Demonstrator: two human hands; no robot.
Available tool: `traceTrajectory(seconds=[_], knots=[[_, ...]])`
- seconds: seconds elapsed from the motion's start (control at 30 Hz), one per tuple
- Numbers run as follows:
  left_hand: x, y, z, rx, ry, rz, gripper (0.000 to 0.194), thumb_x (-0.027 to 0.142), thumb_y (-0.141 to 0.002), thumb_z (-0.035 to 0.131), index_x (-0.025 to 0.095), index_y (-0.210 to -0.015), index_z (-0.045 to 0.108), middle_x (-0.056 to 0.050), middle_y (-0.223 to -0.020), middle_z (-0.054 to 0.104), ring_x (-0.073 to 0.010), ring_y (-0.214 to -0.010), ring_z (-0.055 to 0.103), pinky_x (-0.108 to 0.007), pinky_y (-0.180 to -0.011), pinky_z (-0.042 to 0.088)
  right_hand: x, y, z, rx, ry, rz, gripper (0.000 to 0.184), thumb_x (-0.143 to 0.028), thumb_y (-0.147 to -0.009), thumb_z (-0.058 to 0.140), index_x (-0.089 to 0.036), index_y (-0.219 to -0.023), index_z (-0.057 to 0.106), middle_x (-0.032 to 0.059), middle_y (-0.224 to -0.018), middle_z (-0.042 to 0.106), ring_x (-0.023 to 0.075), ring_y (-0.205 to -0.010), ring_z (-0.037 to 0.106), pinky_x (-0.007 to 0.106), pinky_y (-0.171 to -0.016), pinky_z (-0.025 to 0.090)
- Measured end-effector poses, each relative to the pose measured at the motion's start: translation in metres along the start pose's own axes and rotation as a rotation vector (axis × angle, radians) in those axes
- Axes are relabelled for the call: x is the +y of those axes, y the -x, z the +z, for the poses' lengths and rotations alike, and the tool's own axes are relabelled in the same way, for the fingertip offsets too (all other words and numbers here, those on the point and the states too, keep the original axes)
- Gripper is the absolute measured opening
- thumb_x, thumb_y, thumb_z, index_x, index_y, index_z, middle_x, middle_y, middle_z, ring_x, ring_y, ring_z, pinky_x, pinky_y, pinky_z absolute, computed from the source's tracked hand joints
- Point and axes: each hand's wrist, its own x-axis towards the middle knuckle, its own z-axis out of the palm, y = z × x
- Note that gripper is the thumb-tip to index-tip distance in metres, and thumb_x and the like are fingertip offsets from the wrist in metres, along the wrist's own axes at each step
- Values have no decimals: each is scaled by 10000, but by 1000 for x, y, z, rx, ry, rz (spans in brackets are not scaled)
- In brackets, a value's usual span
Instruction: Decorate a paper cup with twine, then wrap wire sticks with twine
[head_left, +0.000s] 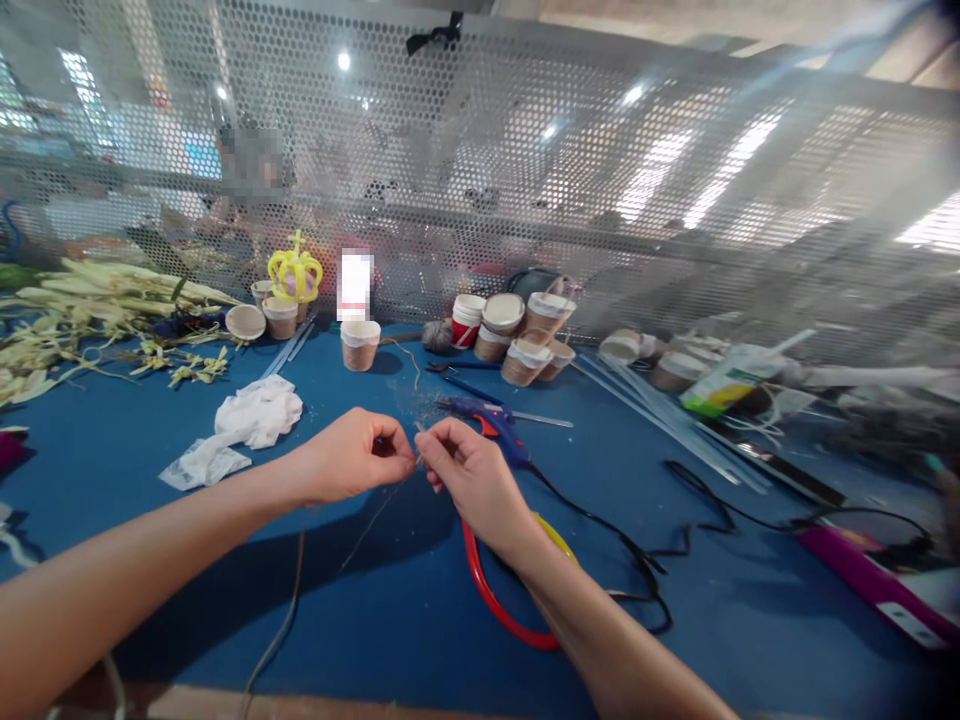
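Observation:
Above the middle of the blue table, my left hand and my right hand almost meet at the fingertips. Both are closed in a pinch on a thin string, whose loose end hangs down below my left fingers. The part between the fingertips is too small to make out clearly. Just beyond my right hand lies a blue hot glue gun with a clear glue stick in its back. A red and yellow ring rests partly under my right forearm. A thicker cord trails over the table's front edge.
Paper cups and a clustered group stand along the perforated metal screen. White crumpled cloth, dried leaves and a yellow crown are left. Clear glue sticks, a black cable and a purple power strip lie right.

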Motion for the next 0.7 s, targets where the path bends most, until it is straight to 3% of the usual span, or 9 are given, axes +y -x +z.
traceTrajectory(seconds=[0.23, 0.57, 0.7], knots=[[-7, -3, 3, -7, 41, 35, 148, 263, -687, 535, 135, -612, 536, 39, -574, 482, -79, -542, 400, -208, -535, 326, 2, -2, 2, 20, -29, 54, 304, -446, -738, 521, -184, -606, 440, -58, -464, 424, 71, -419, 395, 204, -417, 329], [-22, 1, 8, -87, 636, -160, 254, 322, -609, 650, 133, -609, 482, 81, -491, 411, -17, -396, 204, -206, -425, 117, 4, -3, 8, -93, -358, 105, 247, -396, -701, 582, -157, -757, 563, -33, -570, 523, 80, -519, 476, 218, -495, 406], [-25, 2, 7, -41, 514, -129, 250, 338, -616, 642, 129, -624, 505, 78, -496, 402, -30, -422, 251, -200, -424, 148, 3, -3, 7, -86, -329, 125, 236, -380, -670, 621, -161, -675, 532, -51, -529, 498, 65, -477, 449, 208, -478, 379]])
